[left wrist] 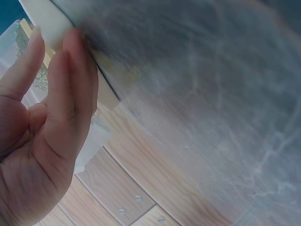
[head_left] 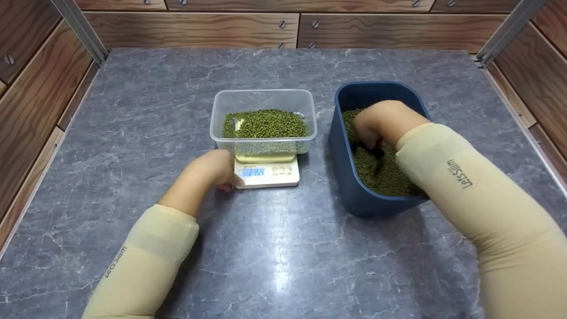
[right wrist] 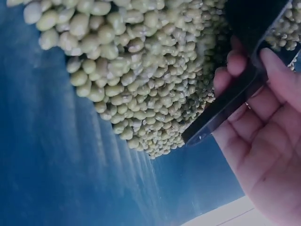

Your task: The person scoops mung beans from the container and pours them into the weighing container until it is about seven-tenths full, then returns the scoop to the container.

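A digital kitchen scale (head_left: 266, 173) lies on the table, its lit display reading about 2154. On its platform stands a clear plastic container (head_left: 263, 146) partly filled with green mung beans (head_left: 270, 124). My left hand (head_left: 208, 167) pinches the scale's front left edge; the thumb and fingertips (left wrist: 74, 40) lie at that edge in the left wrist view. Inside a deep blue bin (head_left: 343, 177), my right hand (head_left: 378, 119) grips the handle of a black scoop (right wrist: 228, 106). The scoop's head dips among the bin's mung beans (right wrist: 146, 75) and is partly hidden.
The grey marbled table (head_left: 266, 257) has wood-patterned panels (head_left: 190, 29) along its back and sides. Metal posts (head_left: 82, 31) rise at the back corners. The blue bin stands right of the scale, its tall walls around my right hand.
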{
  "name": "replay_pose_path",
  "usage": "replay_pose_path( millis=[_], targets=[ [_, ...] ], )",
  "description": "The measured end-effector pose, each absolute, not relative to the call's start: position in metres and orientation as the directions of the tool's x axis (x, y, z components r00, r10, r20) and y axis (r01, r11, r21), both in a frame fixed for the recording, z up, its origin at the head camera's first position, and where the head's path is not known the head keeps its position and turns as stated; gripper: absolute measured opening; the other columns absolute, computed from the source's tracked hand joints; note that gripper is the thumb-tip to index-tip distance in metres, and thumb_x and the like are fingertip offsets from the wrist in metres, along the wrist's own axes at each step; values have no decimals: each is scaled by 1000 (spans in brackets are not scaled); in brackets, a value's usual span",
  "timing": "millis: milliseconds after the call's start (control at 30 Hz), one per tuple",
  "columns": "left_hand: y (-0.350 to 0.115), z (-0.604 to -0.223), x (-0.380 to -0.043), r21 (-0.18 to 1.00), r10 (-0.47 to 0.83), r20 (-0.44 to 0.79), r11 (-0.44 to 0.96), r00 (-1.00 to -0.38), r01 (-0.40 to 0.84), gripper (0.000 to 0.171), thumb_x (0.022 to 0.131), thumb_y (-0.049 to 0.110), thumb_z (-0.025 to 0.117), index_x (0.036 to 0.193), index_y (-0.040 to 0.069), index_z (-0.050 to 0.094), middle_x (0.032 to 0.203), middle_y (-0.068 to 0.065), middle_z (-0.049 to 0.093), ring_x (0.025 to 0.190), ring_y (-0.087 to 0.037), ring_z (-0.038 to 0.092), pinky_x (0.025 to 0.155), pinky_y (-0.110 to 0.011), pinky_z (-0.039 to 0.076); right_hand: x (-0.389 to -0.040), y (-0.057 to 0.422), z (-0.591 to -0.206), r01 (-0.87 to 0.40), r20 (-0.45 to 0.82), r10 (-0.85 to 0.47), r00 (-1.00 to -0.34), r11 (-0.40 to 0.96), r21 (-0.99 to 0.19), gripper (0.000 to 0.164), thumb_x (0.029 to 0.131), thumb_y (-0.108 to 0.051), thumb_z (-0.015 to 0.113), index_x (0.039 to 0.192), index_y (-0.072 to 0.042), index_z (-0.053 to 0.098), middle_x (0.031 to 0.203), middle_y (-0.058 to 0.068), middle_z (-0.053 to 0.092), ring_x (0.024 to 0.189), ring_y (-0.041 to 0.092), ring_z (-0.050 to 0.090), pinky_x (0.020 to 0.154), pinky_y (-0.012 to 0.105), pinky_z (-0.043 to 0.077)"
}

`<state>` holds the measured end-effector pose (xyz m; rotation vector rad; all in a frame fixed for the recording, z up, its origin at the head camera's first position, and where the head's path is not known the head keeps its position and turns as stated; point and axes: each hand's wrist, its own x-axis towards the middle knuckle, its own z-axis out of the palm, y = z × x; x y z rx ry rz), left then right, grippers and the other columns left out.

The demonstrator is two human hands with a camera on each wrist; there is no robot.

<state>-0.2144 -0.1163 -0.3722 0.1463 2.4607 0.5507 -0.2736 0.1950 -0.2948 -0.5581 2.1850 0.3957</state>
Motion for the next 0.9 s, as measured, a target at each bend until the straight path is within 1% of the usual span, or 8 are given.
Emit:
replay_pose_path(
  millis=[133,200,333,433,533,600,800,900],
  targets=[
    [-117,-372,-215,419,233,-539,908,-810,-18,22,74,19,76,79,3,61,68,-9,65,57,-16,63,55,-24,47,-274,194,-297,-518,-808,-292,-511,855,18,9,78,-1,59,79,-8,65,76,1,66,74,15,53,71,31,44],
    [-117,-372,-214,421,229,-540,907,-810,-25,22,74,19,76,79,3,61,68,-8,65,57,-16,62,55,-25,48,-275,194,-298,-527,-807,-305,-505,850,9,7,78,-4,60,76,-10,63,73,-1,64,71,14,52,68,29,43],
    [-117,-373,-215,419,228,-537,908,-812,-21,22,74,20,75,79,4,61,68,-8,65,57,-15,62,56,-25,47,-275,196,-298,-549,-794,-348,-499,836,-21,20,76,-5,63,65,-16,51,64,-5,50,64,13,44,60,27,38],
    [-117,-374,-215,415,233,-532,910,-814,-11,22,74,20,75,79,4,62,68,-8,65,56,-15,62,56,-25,47,-276,200,-296,-563,-794,-380,-474,824,-59,23,75,-3,61,64,-17,46,63,-6,45,62,12,40,58,26,36],
    [-117,-374,-215,417,233,-531,909,-814,-12,22,74,20,75,79,4,62,68,-8,65,56,-15,62,56,-25,46,-277,206,-293,-587,-790,-427,-440,802,-107,14,74,-1,59,70,-13,53,65,-5,45,64,12,40,59,26,36],
    [-117,-374,-215,420,233,-531,907,-814,-14,22,74,20,75,80,4,62,68,-8,65,57,-15,62,56,-25,47,-278,209,-290,-600,-781,-460,-422,788,-139,12,74,0,59,79,-11,61,72,-4,51,68,11,44,62,27,40],
    [-117,-374,-214,407,221,-532,913,-818,-18,23,74,21,76,80,4,62,70,-8,67,58,-15,62,59,-27,47,-280,219,-282,-557,-777,-459,-430,813,-172,31,74,2,58,102,-9,66,93,3,62,81,12,51,76,33,47],
    [-117,-373,-214,403,220,-533,915,-817,-17,23,74,22,76,80,4,62,71,-9,68,59,-16,63,60,-27,47,-280,222,-278,-548,-777,-468,-421,814,-192,28,73,4,55,96,-8,66,85,0,61,77,11,50,71,30,46]
  ],
)
